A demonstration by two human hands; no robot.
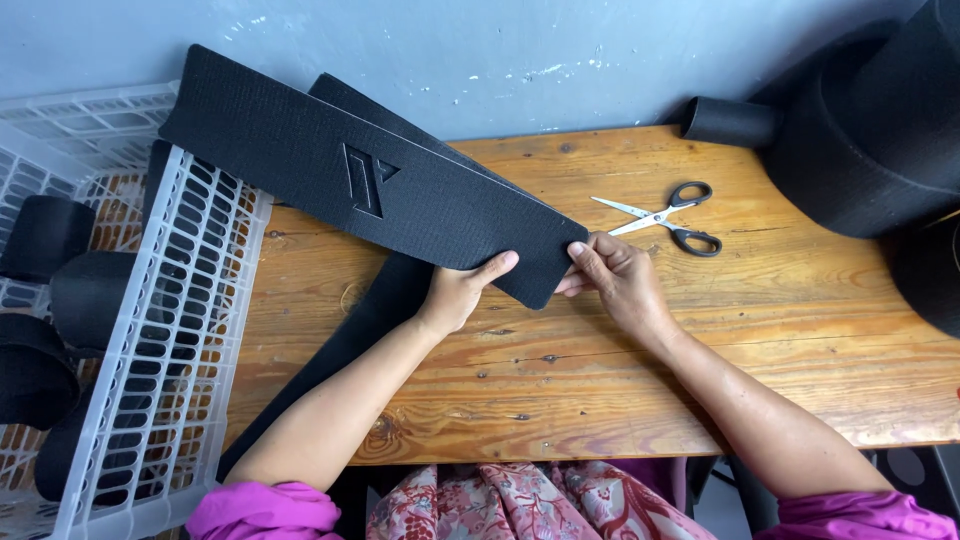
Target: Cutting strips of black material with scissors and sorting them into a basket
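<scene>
Black foam strip [370, 185] in both hands, scissors [665, 217] beside, basket [180, 330] left

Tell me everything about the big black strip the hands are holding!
The black strip is long, flat and looks like textured foam or rubber, with an angular shape pressed into its middle. It slants from the white basket at upper left down over the wooden table. The left hand and right hand both grip its near end. Another black strip lies under it.
</scene>
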